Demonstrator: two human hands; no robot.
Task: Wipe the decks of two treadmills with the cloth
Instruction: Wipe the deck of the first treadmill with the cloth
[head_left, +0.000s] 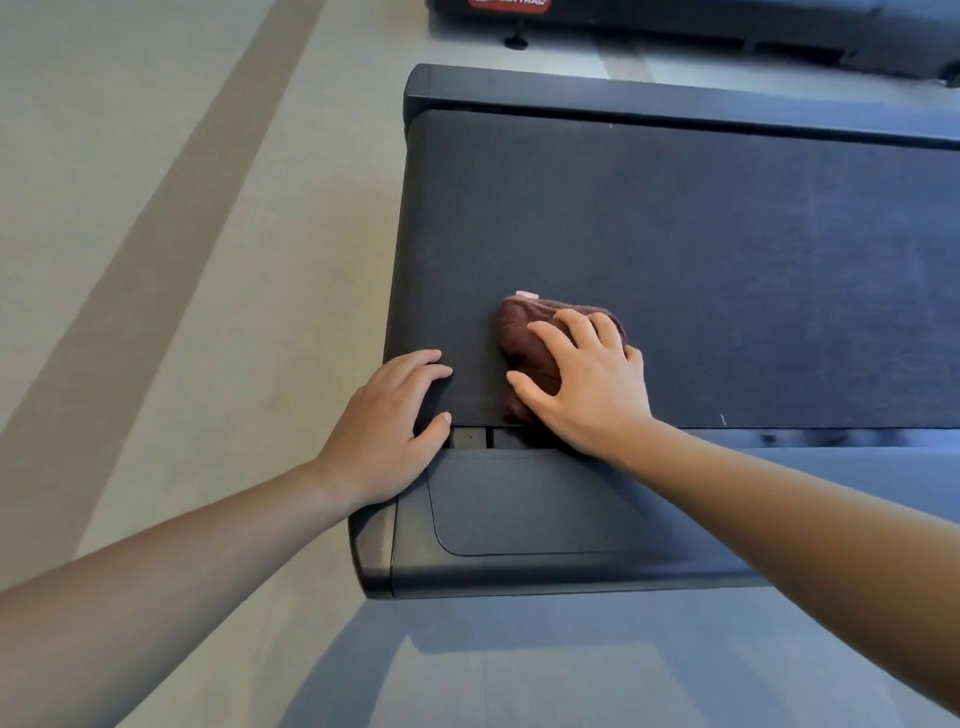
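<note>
With my right hand (587, 374) clutching the bunched cloth (524, 343) on the deck (727, 249) and my left hand (395, 415) flat beside it, I judged a rightward wiping sweep came next.

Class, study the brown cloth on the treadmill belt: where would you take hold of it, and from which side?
Take the cloth by its bunched hump, from straight above, as the right hand does. It sits wadded on the flat deck with no clear raised edge, so cupping it probably holds best.
</note>
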